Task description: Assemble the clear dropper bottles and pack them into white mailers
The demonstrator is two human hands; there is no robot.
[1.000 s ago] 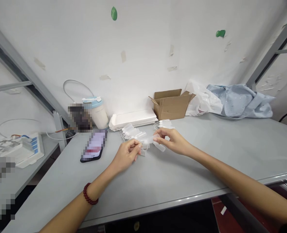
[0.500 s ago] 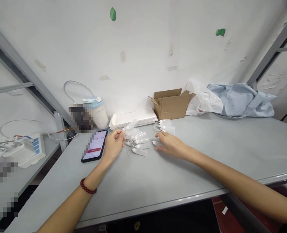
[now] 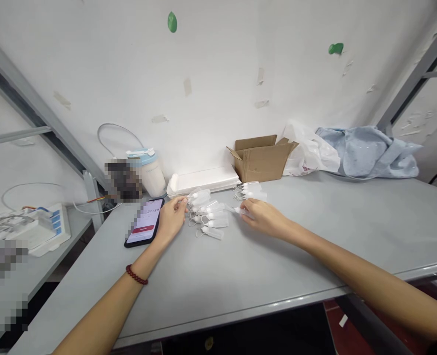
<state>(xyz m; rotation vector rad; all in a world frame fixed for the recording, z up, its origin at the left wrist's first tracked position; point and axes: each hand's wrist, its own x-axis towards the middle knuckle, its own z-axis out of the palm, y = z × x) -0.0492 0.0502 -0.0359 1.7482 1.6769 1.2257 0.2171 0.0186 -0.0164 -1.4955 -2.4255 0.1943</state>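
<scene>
Bending over the near edge of a loose pile (image 3: 214, 217) of small clear pieces with white ends and thin loops, the left hand (image 3: 171, 217): fingertips drawn together; whether they grip a loop, cannot tell.

Right hand (image 3: 263, 217): thumb and forefinger pinching one clear piece (image 3: 237, 210), its white end towards the pile, which lies between the hands on the grey table (image 3: 211, 281).

Second group (image 3: 254, 188) of like pieces: just beyond the right hand.

Phone (image 3: 144, 224), screen lit: just outside the left hand. Lidded cup (image 3: 152, 178): beyond the left hand. White flat stack (image 3: 207, 179): beyond the pile. Cardboard box (image 3: 263, 166), flaps open: farther beyond the right hand.

Red beaded bracelet (image 3: 136, 275): on the left wrist.
</scene>
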